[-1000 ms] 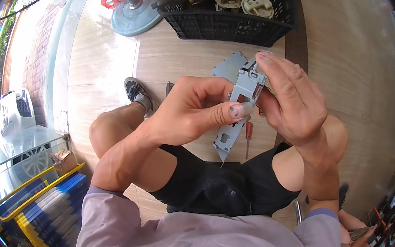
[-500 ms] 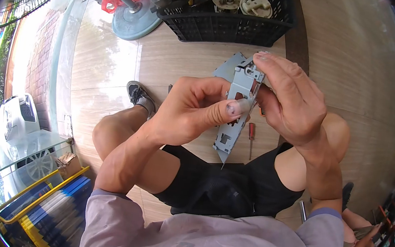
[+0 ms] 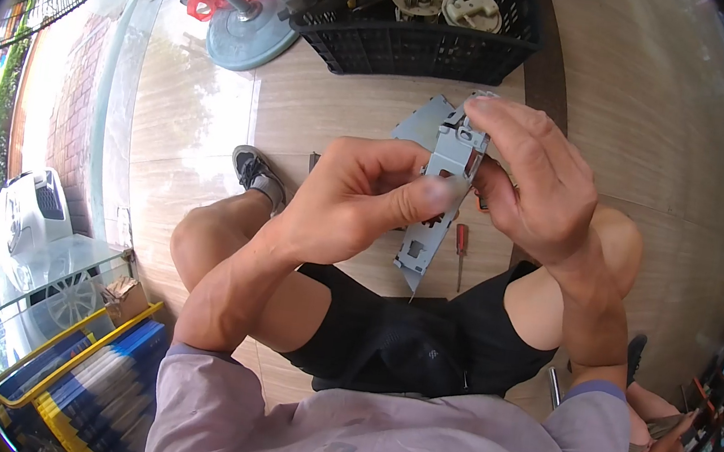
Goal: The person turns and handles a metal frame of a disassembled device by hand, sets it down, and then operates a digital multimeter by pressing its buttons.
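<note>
While fingers (image 3: 427,200) grip it, the metal bracket (image 3: 450,160) looks grey.

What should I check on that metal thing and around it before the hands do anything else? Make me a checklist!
1. Left hand holding the metal part: ok, its thumb lies across the front.
2. Right hand at the metal part's upper end: ok, fingertips are there.
3. Red screwdriver in a hand: not ok, it lies on the floor.
4. Black basket apart from the metal part: ok.
5. Little pieces on the metal part tight: cannot tell, too small to see.
</note>
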Available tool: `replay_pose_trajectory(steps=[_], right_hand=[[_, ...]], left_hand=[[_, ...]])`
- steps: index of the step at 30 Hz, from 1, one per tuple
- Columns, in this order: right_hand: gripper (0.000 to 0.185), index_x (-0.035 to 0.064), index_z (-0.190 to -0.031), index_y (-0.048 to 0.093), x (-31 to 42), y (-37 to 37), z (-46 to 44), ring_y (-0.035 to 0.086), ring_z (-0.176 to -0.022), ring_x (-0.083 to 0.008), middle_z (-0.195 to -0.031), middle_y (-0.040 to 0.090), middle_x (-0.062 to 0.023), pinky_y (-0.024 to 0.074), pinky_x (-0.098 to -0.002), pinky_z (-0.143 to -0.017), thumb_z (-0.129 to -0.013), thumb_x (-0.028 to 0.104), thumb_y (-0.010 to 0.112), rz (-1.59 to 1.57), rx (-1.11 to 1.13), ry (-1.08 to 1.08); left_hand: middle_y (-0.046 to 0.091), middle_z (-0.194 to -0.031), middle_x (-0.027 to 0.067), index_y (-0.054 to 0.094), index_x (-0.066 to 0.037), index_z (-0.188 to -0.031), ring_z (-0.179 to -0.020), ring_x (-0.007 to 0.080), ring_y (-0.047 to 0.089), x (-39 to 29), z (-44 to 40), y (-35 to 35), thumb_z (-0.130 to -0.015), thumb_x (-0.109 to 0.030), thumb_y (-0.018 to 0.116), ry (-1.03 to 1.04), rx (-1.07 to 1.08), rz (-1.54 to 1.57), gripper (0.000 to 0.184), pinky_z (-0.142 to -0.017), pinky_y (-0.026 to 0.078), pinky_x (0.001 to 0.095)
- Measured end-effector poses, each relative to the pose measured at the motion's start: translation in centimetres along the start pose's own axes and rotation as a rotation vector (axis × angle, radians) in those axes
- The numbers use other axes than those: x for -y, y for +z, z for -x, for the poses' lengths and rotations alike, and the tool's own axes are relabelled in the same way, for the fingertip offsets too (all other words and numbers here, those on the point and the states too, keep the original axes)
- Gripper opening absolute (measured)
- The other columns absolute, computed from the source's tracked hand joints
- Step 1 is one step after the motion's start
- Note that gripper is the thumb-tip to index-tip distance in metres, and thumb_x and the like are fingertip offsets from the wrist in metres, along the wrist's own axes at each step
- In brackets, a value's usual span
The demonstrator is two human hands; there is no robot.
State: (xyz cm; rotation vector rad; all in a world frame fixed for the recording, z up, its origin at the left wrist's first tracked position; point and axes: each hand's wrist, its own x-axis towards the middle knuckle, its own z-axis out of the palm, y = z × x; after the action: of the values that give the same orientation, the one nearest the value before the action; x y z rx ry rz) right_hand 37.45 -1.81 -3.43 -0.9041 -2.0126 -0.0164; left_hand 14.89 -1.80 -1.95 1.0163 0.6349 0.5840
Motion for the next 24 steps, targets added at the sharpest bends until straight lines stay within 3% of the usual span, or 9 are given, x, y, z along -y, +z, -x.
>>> replay_pose_trajectory(steps=[4,7,13,19,24], right_hand=[[0.058,0.0022,-0.119,0.068,-0.5,0.6,0.0,0.073,-0.095,-0.0287,-0.107,0.073,-0.0121,0.0607,-0.0361,-0.078,-0.063,-0.009,0.078,-0.082,-0.02,-0.067],[0.062,-0.0013,-0.125,0.064,-0.3,-0.1,0.1,0.074,-0.099,-0.0331,-0.116,0.073,-0.0185,0.0615,-0.0354,-0.08,-0.065,-0.017,0.073,-0.144,0.098,-0.026],[0.062,-0.0014,-0.124,0.064,0.3,-0.7,0.1,0.074,-0.101,-0.0321,-0.116,0.074,-0.0169,0.0612,-0.035,-0.082,-0.065,-0.017,0.069,-0.162,0.193,0.09],[0.059,-0.0019,-0.124,0.065,0.2,-0.3,0.4,0.075,-0.099,-0.0309,-0.117,0.074,-0.0164,0.0609,-0.0345,-0.08,-0.066,-0.017,0.07,-0.157,0.164,0.068],[0.055,-0.0023,-0.121,0.067,0.3,-0.4,0.4,0.075,-0.089,-0.0282,-0.112,0.075,-0.0153,0.0598,-0.0337,-0.075,-0.068,-0.018,0.07,-0.126,0.158,0.077]], left_hand=[[0.074,-0.094,0.0085,0.069,0.008,-0.114,-0.088,0.0113,0.068,-0.5,0.0,0.1,-0.104,-0.021,0.066,-0.03,0.038,0.0,0.031,-0.077,0.055,0.0271],[0.075,-0.093,0.0088,0.069,0.008,-0.114,-0.087,0.0111,0.068,-0.2,0.0,-0.2,-0.104,-0.021,0.066,-0.057,0.027,-0.036,0.031,-0.076,0.055,0.0271],[0.074,-0.092,0.0076,0.07,0.008,-0.113,-0.083,0.0087,0.066,-0.7,-0.1,-0.6,-0.103,-0.022,0.067,-0.103,0.02,-0.108,0.031,-0.073,0.053,0.0253],[0.074,-0.091,0.0064,0.07,0.007,-0.113,-0.083,0.008,0.066,-0.3,0.0,-0.4,-0.103,-0.023,0.067,-0.068,0.035,-0.058,0.031,-0.071,0.052,0.0244],[0.074,-0.09,0.005,0.071,0.006,-0.112,-0.083,0.0071,0.065,-0.1,-0.2,-0.8,-0.103,-0.024,0.068,-0.102,0.045,-0.102,0.031,-0.072,0.052,0.0236]])
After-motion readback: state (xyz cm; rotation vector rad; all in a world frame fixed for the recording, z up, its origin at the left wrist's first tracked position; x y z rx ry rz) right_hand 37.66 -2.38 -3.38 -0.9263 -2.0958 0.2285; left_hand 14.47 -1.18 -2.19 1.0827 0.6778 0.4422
